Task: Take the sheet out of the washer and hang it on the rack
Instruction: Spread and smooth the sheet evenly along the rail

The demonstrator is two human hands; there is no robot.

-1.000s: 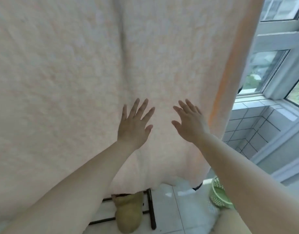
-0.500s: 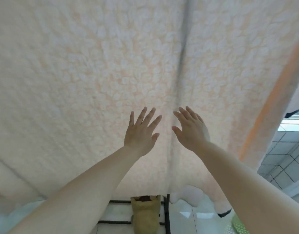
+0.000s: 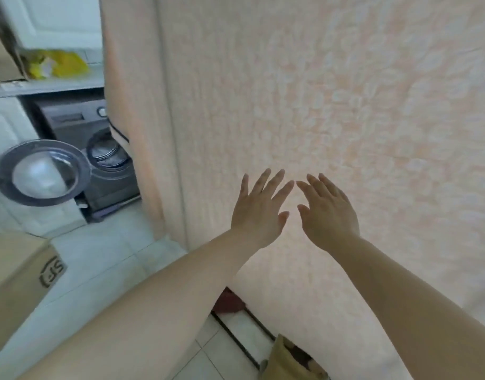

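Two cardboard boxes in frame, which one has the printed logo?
The near cardboard box at lower left on the floor; a dark logo shows on its side. The far box, up on the shelf at top left, shows no print.

Pale peach fleecy sheet [image 3: 318, 91] hanging ahead and right, grey front-loading washer [image 3: 98, 160] behind its left edge, brown cardboard box [image 3: 19, 275] on floor near left.

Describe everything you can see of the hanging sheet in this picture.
The sheet is pale peach, with a fleecy, pebbled texture, and hangs as a broad vertical curtain filling most of the view. Its left edge folds back beside the washer. The left hand and right hand, fingers spread, are flat against it.
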